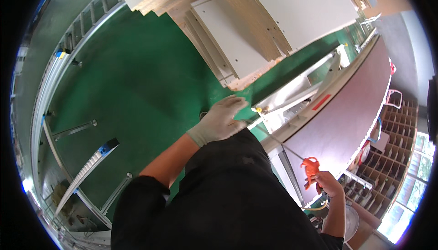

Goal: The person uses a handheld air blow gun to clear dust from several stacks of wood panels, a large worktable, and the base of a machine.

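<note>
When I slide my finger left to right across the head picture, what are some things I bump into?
Blue-tipped white rail → gloved left hand → orange tool → brown pigeonhole rack.

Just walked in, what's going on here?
The wearer's bare right hand grips an orange tool whose long thin rod slants toward the left hand. That hand wears a pale glove and appears to hold nothing. A pinkish work surface is on the right; stacked white boards stand ahead, with green floor around.
</note>
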Demonstrator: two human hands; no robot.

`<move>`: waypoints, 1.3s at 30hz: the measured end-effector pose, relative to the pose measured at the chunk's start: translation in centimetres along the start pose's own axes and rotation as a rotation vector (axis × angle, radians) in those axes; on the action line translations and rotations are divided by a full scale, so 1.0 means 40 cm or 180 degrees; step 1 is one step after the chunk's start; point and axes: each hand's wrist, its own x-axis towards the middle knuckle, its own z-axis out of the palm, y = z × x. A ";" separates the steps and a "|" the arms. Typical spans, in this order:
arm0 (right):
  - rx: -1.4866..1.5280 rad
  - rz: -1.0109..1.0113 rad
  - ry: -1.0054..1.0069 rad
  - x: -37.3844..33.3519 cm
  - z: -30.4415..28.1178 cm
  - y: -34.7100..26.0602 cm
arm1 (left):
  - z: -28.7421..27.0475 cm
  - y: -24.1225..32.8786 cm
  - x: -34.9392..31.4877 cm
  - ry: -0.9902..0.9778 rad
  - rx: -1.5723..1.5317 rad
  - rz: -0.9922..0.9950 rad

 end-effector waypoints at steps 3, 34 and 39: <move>-0.0793 0.0211 0.0191 -0.022 0.041 0.006 | 0.047 0.098 0.068 -0.0491 0.0349 0.0869; -0.2137 -0.1171 0.5021 -0.563 -0.143 0.636 | 0.212 -0.621 -0.710 -0.0686 -0.0044 -0.3700; -0.0128 -0.2195 0.4616 -0.447 -0.138 0.544 | 0.414 -0.488 -0.399 -0.1689 0.1037 -0.1124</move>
